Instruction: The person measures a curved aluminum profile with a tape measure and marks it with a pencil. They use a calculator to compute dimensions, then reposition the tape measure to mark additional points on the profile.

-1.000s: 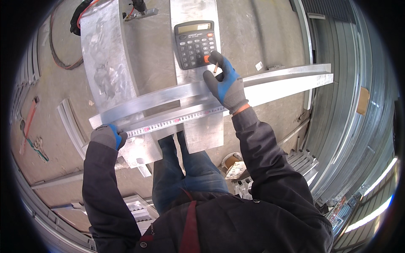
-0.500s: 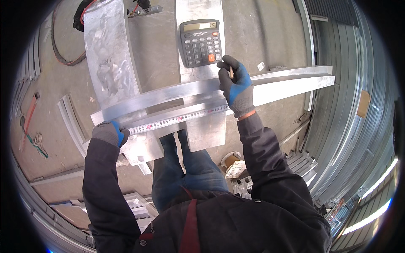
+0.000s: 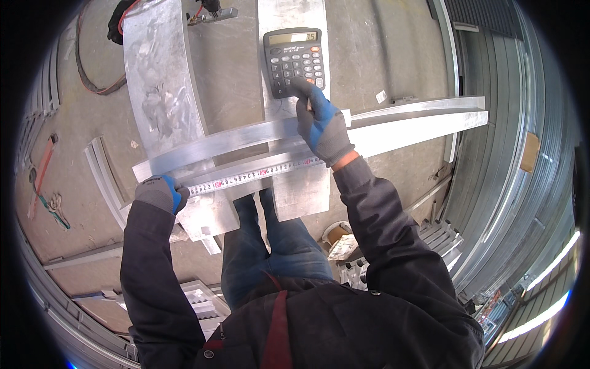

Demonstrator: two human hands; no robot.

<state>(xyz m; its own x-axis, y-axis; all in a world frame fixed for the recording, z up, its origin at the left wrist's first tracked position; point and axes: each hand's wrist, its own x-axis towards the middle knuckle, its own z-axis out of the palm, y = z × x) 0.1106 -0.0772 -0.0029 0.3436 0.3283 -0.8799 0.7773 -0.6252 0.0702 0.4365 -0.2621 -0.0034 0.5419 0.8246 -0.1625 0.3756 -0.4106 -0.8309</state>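
Observation:
A tape measure (image 3: 252, 174) lies stretched along the near edge of a long silver metal profile (image 3: 233, 140). My left hand (image 3: 162, 194), in a grey and blue glove, is closed around the tape at the profile's left end. My right hand (image 3: 324, 126), gloved alike, is above the profile with a fingertip over the lower keys of a dark calculator (image 3: 294, 58). Its other fingers are curled, and whatever they hold is hidden. The calculator lies flat on a wide metal beam (image 3: 301, 194), beyond the profile.
A second wide beam (image 3: 163, 86) supports the profile on the left. Long metal lengths (image 3: 491, 160) are stacked at the right. A red-handled tool (image 3: 43, 166) and a hose (image 3: 83, 67) lie on the floor at left. A roll (image 3: 337, 234) stands near my legs.
My right hand has moved left and its fingertip has come over the calculator's lower keys. The digits on the display have changed. My left hand stays in place on the tape.

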